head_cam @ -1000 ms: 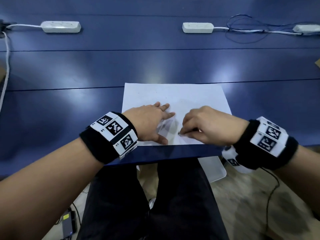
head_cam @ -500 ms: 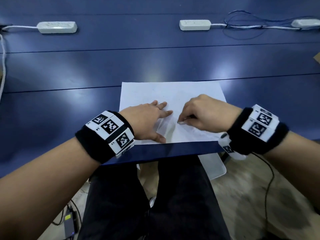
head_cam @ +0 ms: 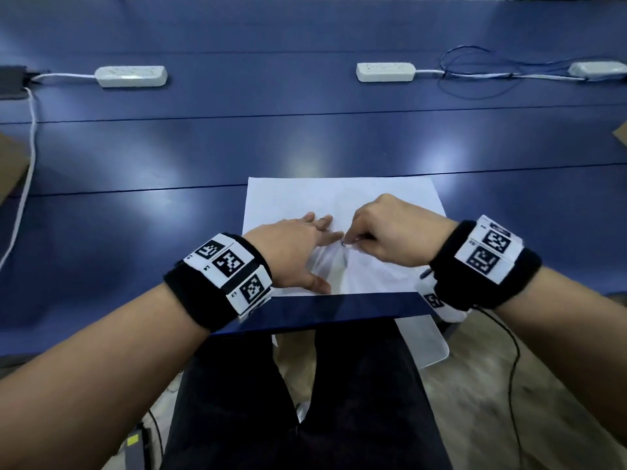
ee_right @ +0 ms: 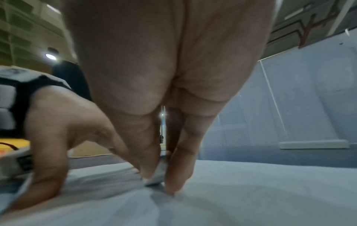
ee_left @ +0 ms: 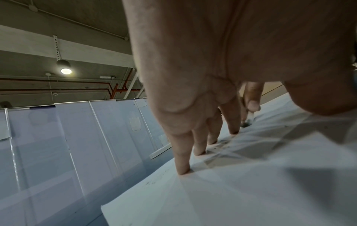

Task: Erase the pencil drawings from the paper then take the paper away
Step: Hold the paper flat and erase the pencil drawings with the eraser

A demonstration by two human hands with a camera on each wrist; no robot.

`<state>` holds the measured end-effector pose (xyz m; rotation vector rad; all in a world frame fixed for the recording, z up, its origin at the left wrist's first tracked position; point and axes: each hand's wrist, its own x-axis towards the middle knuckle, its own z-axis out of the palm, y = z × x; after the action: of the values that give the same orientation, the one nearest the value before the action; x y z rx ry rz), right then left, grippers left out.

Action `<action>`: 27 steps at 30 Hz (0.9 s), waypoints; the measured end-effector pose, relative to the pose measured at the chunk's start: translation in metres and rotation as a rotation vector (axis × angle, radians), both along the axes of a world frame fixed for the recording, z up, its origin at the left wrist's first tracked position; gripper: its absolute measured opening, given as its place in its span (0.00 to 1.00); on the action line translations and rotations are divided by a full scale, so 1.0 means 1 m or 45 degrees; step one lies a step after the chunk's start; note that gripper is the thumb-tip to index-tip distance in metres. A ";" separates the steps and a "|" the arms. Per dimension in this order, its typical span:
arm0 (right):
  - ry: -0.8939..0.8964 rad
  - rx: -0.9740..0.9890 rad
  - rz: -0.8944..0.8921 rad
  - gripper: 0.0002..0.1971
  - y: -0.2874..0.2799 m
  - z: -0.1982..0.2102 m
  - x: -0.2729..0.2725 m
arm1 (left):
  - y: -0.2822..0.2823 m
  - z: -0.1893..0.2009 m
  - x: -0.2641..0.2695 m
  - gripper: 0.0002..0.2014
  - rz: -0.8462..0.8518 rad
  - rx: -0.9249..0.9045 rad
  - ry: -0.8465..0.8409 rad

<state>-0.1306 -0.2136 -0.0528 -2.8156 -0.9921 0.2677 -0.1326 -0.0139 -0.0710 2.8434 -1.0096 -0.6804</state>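
Observation:
A white sheet of paper (head_cam: 298, 198) lies on the blue table (head_cam: 135, 164) near its front edge. My left hand (head_cam: 305, 245) rests flat on the paper's left part, its straight fingers (ee_left: 182, 165) pressing the sheet (ee_left: 251, 183) down. Just right of it my right hand (head_cam: 383, 232) pinches a small grey-white eraser (ee_right: 159, 175) between thumb and fingers, with its tip (head_cam: 343, 244) against the paper (ee_right: 251, 191). Only faint grey smudges show on the sheet. The eraser is mostly hidden by my fingers.
Two white power strips (head_cam: 130, 76) (head_cam: 385, 71) and a third unit (head_cam: 597, 69) with tangled cables (head_cam: 475, 72) lie along the far side of the table. A dark adapter (head_cam: 12, 81) sits at far left. My legs (head_cam: 305, 401) are below the table edge.
My right hand with the eraser has moved away from the front edge, up the paper and slightly left. The left hand has stayed flat on the sheet.

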 end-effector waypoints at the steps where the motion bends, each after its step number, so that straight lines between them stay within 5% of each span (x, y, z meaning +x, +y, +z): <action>1: 0.025 0.001 0.051 0.12 0.000 0.001 -0.008 | 0.000 0.000 0.000 0.50 0.005 0.001 0.001; 5: 0.196 0.012 0.128 0.09 -0.005 0.002 -0.037 | -0.001 0.001 -0.001 0.50 0.018 0.010 0.031; 15: 0.209 0.396 -0.392 0.08 -0.042 0.004 -0.043 | 0.030 0.001 -0.003 0.49 0.082 -0.075 0.054; 21: 0.142 0.437 -0.461 0.09 -0.054 0.000 -0.052 | 0.045 0.021 -0.006 0.50 0.041 0.058 0.025; 27: 0.131 0.349 -0.335 0.07 -0.036 -0.005 -0.051 | -0.002 0.017 -0.007 0.47 -0.063 0.026 -0.006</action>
<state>-0.1820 -0.2500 -0.0580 -2.6117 -0.5775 0.2225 -0.1397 -0.0155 -0.0540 2.8475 -1.0838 -0.6930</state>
